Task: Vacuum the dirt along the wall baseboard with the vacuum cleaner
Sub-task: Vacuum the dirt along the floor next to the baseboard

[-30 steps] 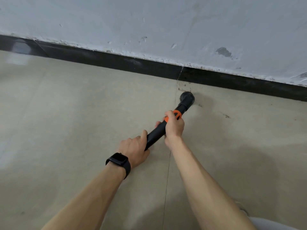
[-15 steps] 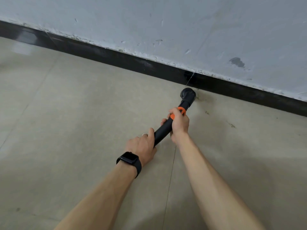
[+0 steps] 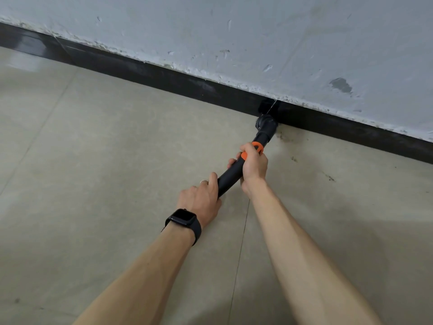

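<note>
Both hands gripped the black vacuum tube (image 3: 230, 175): the left hand (image 3: 200, 200) low on it, the right hand (image 3: 254, 164) by the orange collar (image 3: 257, 146). Its round nozzle (image 3: 267, 124) touched the black baseboard (image 3: 164, 73), dirt specks (image 3: 294, 159) lying nearby on the floor (image 3: 93, 160).

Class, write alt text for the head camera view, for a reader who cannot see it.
A left hand and a right hand grip a black vacuum tube, its round nozzle at the black baseboard under a scuffed wall. The right hand sits at an orange ring; dark dirt specks lie on the floor nearby.
</note>
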